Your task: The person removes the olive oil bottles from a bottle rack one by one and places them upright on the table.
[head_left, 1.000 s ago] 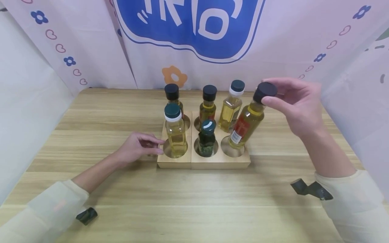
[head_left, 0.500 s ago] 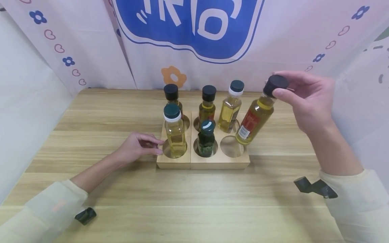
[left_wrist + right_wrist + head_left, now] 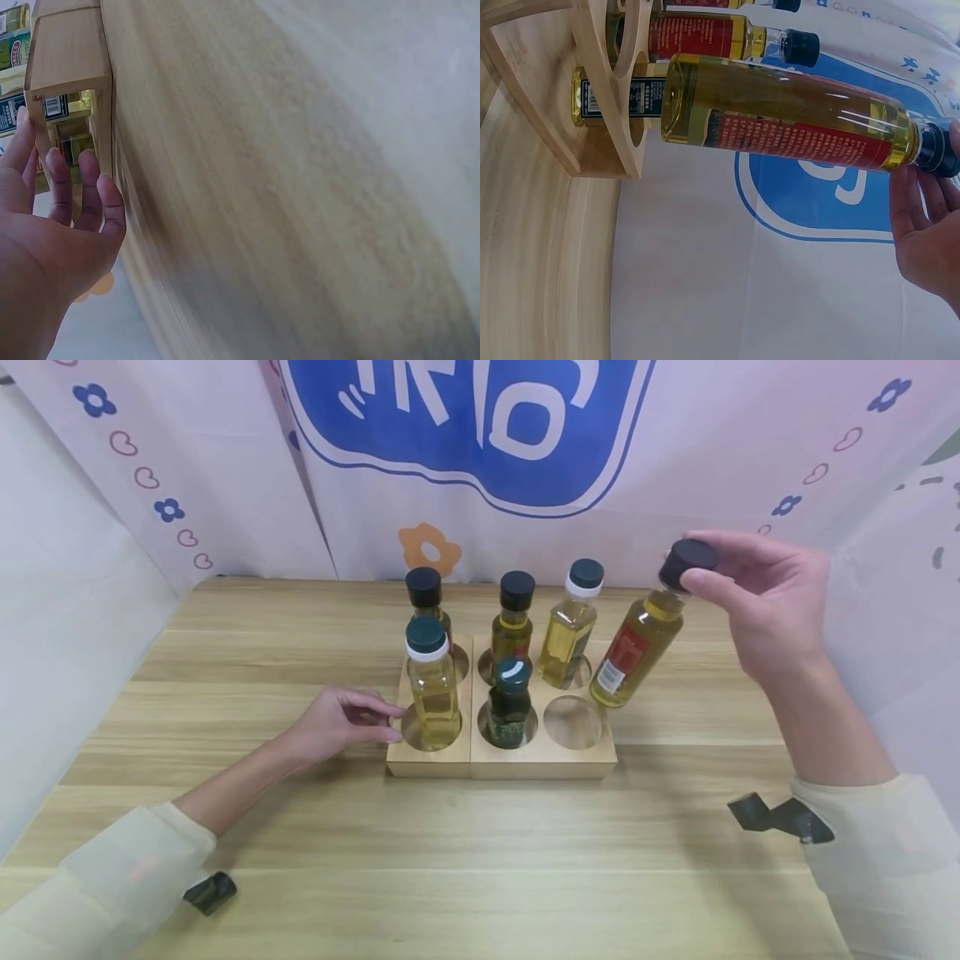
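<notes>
In the head view, my right hand (image 3: pixel 776 602) pinches the black cap of an oil bottle (image 3: pixel 637 647) between thumb and fingers. Yellow oil and a red label show on this bottle, which tilts above the right end of a wooden rack (image 3: pixel 543 768). The right wrist view shows the same oil bottle (image 3: pixel 795 112) clear of the rack's holes. At the rack's left end, my left hand (image 3: pixel 337 727) touches the edge with loosely bent fingertips. Seen from the left wrist, my left hand (image 3: pixel 60 232) lies against the rack's open end (image 3: pixel 67 56).
A green-capped bottle (image 3: pixel 435 697) and a small dark green jar (image 3: pixel 512 710) stand in front holes; the front right hole (image 3: pixel 573 722) is bare. Behind are two black-capped bottles (image 3: pixel 425 589) (image 3: pixel 516 593) and a green-capped bottle (image 3: pixel 572 631). A printed cloth (image 3: pixel 247 485) hangs behind the table.
My right hand has lifted the oil bottle up and to the right, away from the front right hole. My left hand has stayed at the rack's left end.
</notes>
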The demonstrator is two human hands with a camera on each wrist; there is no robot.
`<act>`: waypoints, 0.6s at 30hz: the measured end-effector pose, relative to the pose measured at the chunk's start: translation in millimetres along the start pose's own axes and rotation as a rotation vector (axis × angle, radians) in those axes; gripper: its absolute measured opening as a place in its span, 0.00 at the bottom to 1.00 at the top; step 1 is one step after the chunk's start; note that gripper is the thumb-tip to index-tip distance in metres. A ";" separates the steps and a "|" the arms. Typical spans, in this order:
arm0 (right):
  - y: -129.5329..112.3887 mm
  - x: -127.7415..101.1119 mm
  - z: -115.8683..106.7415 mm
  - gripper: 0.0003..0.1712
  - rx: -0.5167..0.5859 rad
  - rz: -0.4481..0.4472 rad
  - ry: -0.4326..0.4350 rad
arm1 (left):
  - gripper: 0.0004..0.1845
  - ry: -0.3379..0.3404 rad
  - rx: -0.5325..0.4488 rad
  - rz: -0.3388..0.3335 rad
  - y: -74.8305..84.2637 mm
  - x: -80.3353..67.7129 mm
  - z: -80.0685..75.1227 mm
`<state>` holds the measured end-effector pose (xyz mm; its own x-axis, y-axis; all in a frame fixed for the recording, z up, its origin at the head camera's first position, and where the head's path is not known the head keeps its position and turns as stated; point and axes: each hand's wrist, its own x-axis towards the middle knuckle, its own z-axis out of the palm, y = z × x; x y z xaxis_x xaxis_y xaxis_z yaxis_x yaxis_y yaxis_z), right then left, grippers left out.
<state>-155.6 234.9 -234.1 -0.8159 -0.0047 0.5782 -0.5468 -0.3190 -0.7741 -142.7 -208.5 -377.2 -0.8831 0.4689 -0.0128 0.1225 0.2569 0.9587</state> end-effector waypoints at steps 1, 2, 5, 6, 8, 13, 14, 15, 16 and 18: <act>0.2 0.4 -0.8 0.15 -0.003 0.004 0.005 | 0.17 0.000 0.000 -0.001 -0.1 0.1 0.0; 0.4 0.7 -1.7 0.15 -0.005 0.009 0.010 | 0.17 0.001 0.000 -0.001 -0.3 0.2 0.1; 1.7 1.9 -4.9 0.15 -0.009 0.018 0.017 | 0.17 0.002 0.000 0.001 -0.6 0.4 0.0; 2.3 2.4 -5.9 0.15 -0.013 0.018 0.018 | 0.17 0.002 0.000 0.004 -0.8 0.5 0.1; 3.6 3.2 -7.9 0.15 -0.013 0.013 0.020 | 0.17 0.002 0.000 0.007 -1.0 0.6 0.1; 5.8 5.4 -12.0 0.15 -0.005 0.005 0.036 | 0.17 0.001 0.000 0.004 -1.0 0.5 0.2; 6.1 5.7 -12.9 0.15 -0.004 0.005 0.041 | 0.17 0.001 0.000 0.002 -0.8 0.4 0.2; 6.4 6.1 -13.8 0.15 -0.004 0.006 0.046 | 0.17 0.001 -0.001 0.000 -0.6 0.4 0.2; 6.7 6.2 -14.9 0.15 -0.004 0.006 0.050 | 0.17 0.001 -0.002 -0.002 -0.5 0.5 0.2; 7.5 6.7 -17.1 0.15 -0.005 0.008 0.057 | 0.17 0.001 -0.004 -0.007 -0.2 0.5 0.2</act>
<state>-168.4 248.7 -240.4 -0.8296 0.0465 0.5564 -0.5408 -0.3147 -0.7801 -143.1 -208.1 -377.5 -0.8844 0.4664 -0.0192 0.1144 0.2566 0.9597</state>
